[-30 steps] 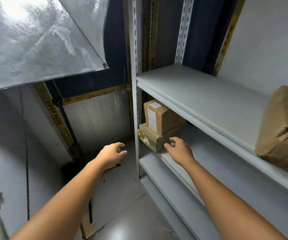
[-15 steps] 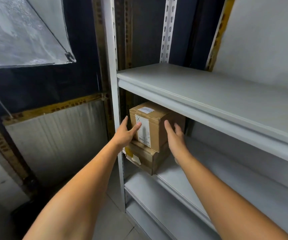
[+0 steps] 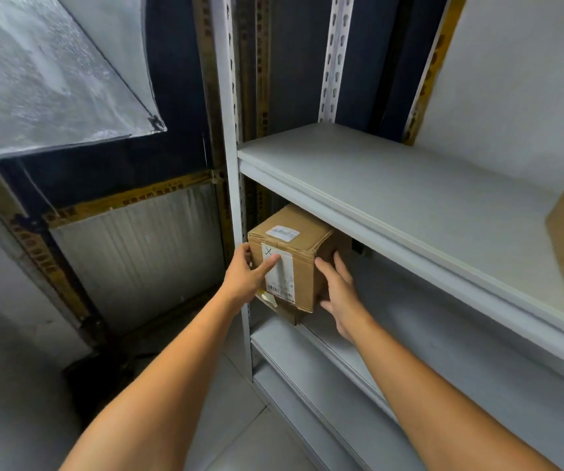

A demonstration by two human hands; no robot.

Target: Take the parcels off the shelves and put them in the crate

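The box [image 3: 304, 277] sits on a flatter box [image 3: 287, 312] at the left end of the middle shelf [image 3: 284, 338]. The left hand [image 3: 244, 278] grasps its front-left edge. The right hand [image 3: 340, 294] presses straight fingers against its right side.

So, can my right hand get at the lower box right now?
Probably not yet: the upper box covers nearly all of the lower box, and the right hand is pressed against the upper box's side.
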